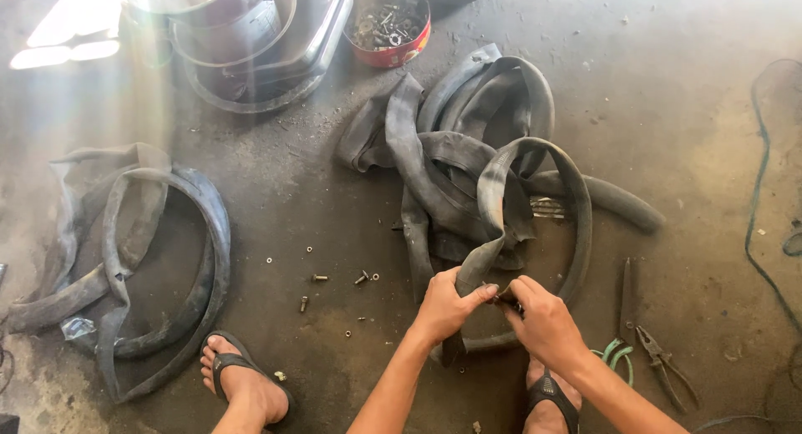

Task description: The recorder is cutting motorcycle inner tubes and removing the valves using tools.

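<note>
Our left hand (pixel 444 304) and right hand (pixel 541 319) both pinching the black inner tube (pixel 489 258) above the floor (pixel 334 208) | pliers (pixel 660 363) right | round red tin (pixel 389 25) of bolts ahead

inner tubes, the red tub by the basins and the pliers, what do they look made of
The inner tube in both hands looks like black rubber: matte, limp, folding into flat loops. The red tub is probably plastic, with a smooth glossy wall; it holds dull metal bolts. The pliers look like dark steel, bare and unshiny, beside a pair with green, likely plastic, handle sleeves.
</note>
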